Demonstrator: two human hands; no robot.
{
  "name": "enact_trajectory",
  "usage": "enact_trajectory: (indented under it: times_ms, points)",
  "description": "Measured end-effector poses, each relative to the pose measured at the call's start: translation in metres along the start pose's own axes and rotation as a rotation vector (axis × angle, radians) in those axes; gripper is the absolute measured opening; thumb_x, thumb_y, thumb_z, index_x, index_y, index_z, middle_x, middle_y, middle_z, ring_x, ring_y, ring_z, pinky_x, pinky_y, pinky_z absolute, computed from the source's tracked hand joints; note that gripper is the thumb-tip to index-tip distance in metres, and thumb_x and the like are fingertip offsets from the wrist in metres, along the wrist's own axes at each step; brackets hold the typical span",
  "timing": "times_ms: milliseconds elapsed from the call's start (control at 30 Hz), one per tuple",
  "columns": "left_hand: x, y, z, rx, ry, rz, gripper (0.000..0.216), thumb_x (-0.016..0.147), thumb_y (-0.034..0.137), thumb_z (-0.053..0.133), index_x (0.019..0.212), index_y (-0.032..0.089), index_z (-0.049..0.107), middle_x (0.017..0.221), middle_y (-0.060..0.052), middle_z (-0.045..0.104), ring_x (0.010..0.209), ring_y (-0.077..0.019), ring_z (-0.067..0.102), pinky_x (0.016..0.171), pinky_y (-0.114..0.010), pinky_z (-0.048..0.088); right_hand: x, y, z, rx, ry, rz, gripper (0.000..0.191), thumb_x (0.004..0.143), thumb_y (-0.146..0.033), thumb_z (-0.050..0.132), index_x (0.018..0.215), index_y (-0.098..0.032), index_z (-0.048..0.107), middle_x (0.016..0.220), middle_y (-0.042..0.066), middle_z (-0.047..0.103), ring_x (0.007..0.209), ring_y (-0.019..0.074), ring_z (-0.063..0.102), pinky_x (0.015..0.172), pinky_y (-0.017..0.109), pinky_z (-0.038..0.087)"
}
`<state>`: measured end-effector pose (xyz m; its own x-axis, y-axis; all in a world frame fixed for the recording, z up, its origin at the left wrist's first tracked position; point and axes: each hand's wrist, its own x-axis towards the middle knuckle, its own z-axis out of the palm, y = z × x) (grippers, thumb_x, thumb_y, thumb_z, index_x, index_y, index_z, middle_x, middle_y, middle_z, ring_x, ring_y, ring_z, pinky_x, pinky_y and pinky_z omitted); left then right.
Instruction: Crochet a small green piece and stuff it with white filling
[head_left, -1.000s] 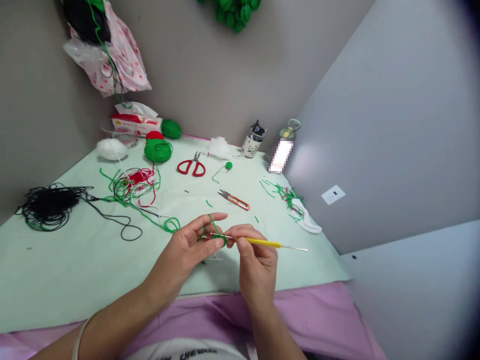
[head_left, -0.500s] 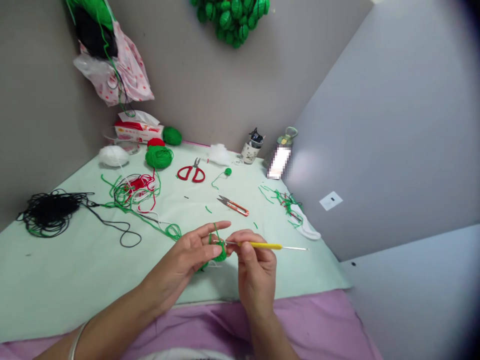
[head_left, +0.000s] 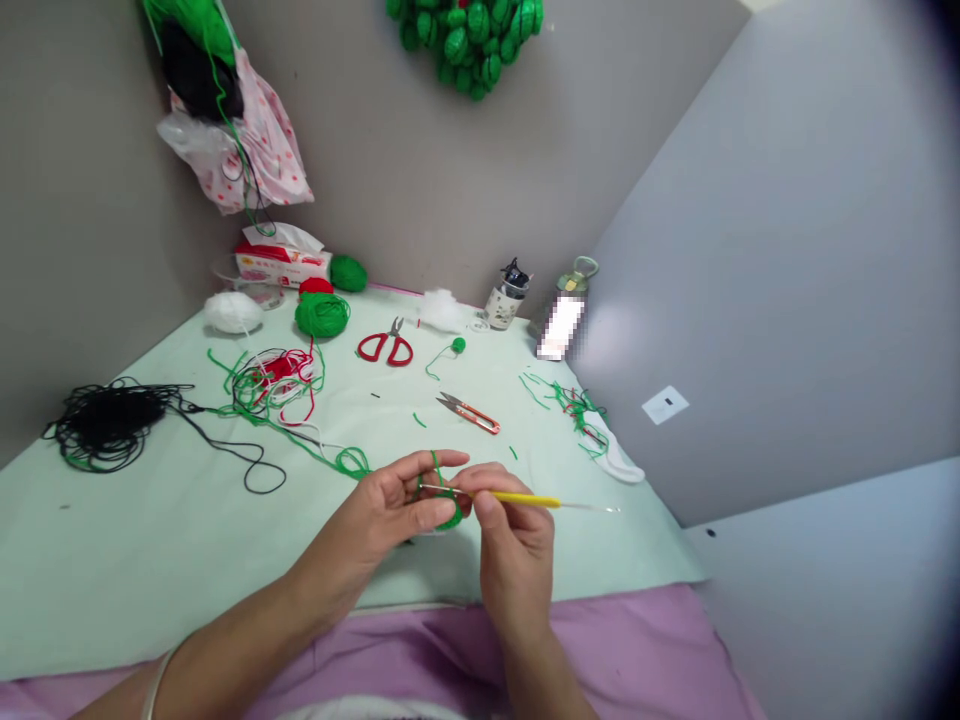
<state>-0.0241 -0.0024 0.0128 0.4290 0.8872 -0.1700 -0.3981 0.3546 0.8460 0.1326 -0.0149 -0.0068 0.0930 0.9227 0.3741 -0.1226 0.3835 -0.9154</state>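
Observation:
My right hand (head_left: 516, 540) grips a crochet hook (head_left: 529, 499) by its yellow handle, with one metal end out to the right and the other at the green stitches. Between the thumb and fingers of my left hand (head_left: 405, 500) is a small green crochet piece (head_left: 452, 515), partly covered by the thumb. A strand of green yarn (head_left: 435, 462) loops over my raised left index finger. Green yarn also runs from the left hand across the table to a tangle of red, white and green yarn (head_left: 281, 375).
Thread snips (head_left: 471, 413) and red-handled scissors (head_left: 386, 348) lie beyond my hands. Black yarn (head_left: 112, 425) is heaped at left. Green (head_left: 322, 315) and white (head_left: 232, 312) yarn balls, a tissue box (head_left: 281, 265), a cup (head_left: 506, 302) and a bottle (head_left: 562, 320) stand at the back; yarn scraps (head_left: 577, 405) lie at right.
The hook's inner end has moved left past the green piece, toward the yarn at my left fingers. My left index finger has lowered a little. The view has shifted slightly.

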Motion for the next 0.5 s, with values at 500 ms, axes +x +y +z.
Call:
enact_trajectory:
  times_ms: [500]
  points:
    - [-0.007, 0.042, -0.026, 0.672, -0.014, 0.300, 0.025, 0.080, 0.039, 0.087, 0.104, 0.035, 0.086, 0.109, -0.004, 0.074, 0.095, -0.0235, 0.067, 0.092, -0.033, 0.054, 0.011, -0.007, -0.010, 0.567, -0.006, 0.339, 0.020, 0.091, -0.040, 0.078, 0.084, -0.023, 0.069, 0.080, -0.004, 0.064, 0.044, 0.0010, 0.023, 0.042, 0.016, 0.031]
